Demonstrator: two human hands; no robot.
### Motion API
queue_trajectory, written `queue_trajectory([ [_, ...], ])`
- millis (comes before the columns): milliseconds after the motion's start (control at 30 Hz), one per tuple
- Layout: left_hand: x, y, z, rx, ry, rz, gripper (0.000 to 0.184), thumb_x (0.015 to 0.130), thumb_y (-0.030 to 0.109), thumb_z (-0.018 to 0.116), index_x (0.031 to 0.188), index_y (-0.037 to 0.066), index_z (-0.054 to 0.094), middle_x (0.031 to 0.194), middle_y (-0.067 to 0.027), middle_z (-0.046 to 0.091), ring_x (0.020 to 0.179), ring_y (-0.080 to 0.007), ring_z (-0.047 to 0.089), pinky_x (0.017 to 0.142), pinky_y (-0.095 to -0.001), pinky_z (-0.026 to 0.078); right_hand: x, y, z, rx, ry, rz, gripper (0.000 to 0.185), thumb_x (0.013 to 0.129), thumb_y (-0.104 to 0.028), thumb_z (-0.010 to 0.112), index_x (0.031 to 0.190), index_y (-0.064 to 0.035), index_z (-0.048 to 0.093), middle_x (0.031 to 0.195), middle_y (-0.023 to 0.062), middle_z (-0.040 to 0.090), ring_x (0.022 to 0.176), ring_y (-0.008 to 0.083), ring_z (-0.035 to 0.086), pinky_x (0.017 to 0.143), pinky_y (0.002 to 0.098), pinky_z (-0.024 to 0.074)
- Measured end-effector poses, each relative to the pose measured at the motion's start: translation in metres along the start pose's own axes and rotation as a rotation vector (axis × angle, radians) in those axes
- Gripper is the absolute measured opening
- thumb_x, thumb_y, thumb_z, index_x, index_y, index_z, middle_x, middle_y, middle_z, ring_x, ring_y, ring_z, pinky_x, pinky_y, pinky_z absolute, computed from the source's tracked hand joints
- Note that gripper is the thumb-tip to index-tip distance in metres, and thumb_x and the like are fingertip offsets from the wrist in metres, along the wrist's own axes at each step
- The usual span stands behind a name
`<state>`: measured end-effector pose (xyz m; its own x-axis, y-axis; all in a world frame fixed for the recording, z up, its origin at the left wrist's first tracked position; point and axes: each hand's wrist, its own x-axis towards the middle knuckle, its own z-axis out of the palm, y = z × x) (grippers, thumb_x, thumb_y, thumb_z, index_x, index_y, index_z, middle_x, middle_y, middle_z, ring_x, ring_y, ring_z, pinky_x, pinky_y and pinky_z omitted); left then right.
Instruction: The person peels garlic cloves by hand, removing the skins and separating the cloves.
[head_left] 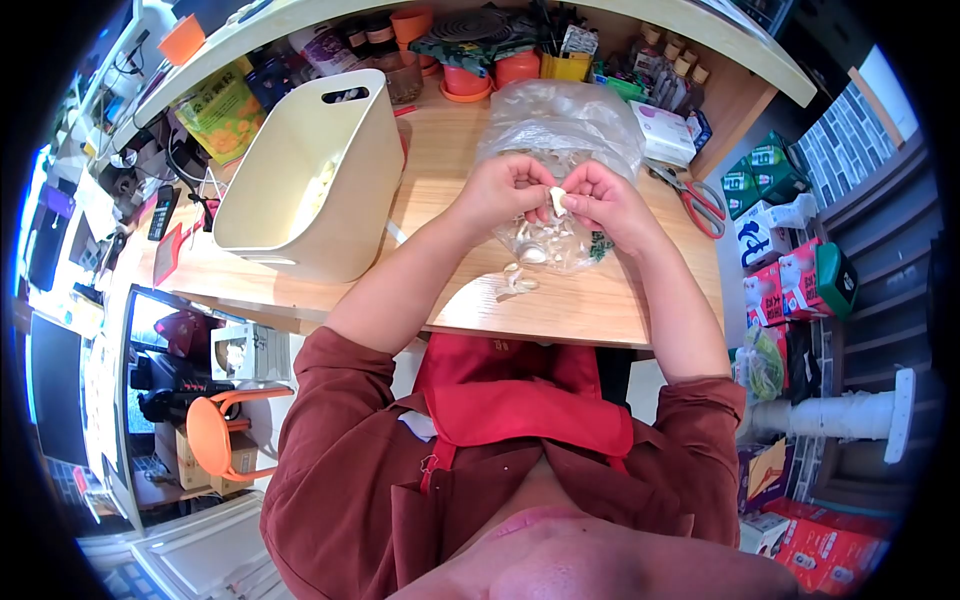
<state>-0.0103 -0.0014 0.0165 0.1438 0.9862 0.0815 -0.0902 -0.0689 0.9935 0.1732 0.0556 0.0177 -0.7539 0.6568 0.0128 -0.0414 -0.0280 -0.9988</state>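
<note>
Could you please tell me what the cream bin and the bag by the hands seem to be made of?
Cream bin: probably matte plastic, judging by its smooth, rounded walls.
Bag: apparently thin, glossy plastic film, as it is see-through and crinkled.

The left hand [518, 190] and right hand [603, 203] pinch a white piece [558, 200]. From there, the bag [565, 108] lies at twelve o'clock, scissors [685, 187] at three, scraps [518, 284] near six, bin [365, 200] at nine.
</note>
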Motion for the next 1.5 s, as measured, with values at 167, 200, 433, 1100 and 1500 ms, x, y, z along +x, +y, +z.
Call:
queue_trajectory([
  [167,0.001,-0.004,-0.001,-0.009,-0.006,-0.012,0.007,0.078,0.000,0.055,0.085,0.000,0.054,0.070,-0.0057,0.059,0.058,-0.0106,0.057,0.050,-0.0202,0.043,-0.001,-0.003,0.002,0.010,-0.033,-0.005,0.012,0.082,-0.009,0.060,0.090,-0.0075,0.051,0.076,-0.0027,0.058,0.059,0.0012,0.043,0.049,0.0157,0.0309],
  [200,0.001,-0.003,0.000,-0.018,-0.004,-0.009,0.007,0.078,0.000,0.055,0.085,0.001,0.054,0.069,-0.0056,0.059,0.058,-0.0105,0.057,0.050,-0.0201,0.043,-0.002,-0.003,0.003,0.008,-0.030,-0.007,0.012,0.082,-0.009,0.059,0.091,-0.0075,0.051,0.076,-0.0028,0.058,0.059,0.0012,0.043,0.049,0.0157,0.0308],
  [433,0.001,-0.004,0.000,-0.112,0.034,-0.045,0.006,0.078,-0.001,0.054,0.082,0.002,0.053,0.068,-0.0048,0.057,0.056,-0.0100,0.056,0.049,-0.0201,0.042,-0.002,-0.003,0.006,0.008,-0.006,-0.026,0.013,0.082,-0.007,0.059,0.092,-0.0075,0.051,0.075,-0.0030,0.056,0.059,0.0010,0.043,0.049,0.0159,0.0307],
  [1100,0.002,-0.012,0.007,0.024,0.159,0.077,0.009,0.079,-0.001,0.053,0.086,0.002,0.051,0.071,-0.0025,0.056,0.060,-0.0077,0.054,0.053,-0.0193,0.042,0.002,0.010,0.011,-0.724,0.213,-0.357,0.022,0.079,-0.010,0.063,0.097,-0.0040,0.053,0.078,0.0028,0.055,0.069,0.0083,0.051,0.061,0.0225,0.0431],
  [1500,0.002,-0.009,0.007,-0.025,0.149,0.100,0.010,0.079,-0.002,0.048,0.087,0.002,0.050,0.070,-0.0039,0.055,0.061,-0.0091,0.054,0.054,-0.0203,0.042,0.004,0.014,0.009,-0.694,0.218,-0.336,0.022,0.079,-0.008,0.061,0.100,-0.0059,0.055,0.083,0.0026,0.059,0.072,0.0084,0.054,0.064,0.0232,0.0440],
])
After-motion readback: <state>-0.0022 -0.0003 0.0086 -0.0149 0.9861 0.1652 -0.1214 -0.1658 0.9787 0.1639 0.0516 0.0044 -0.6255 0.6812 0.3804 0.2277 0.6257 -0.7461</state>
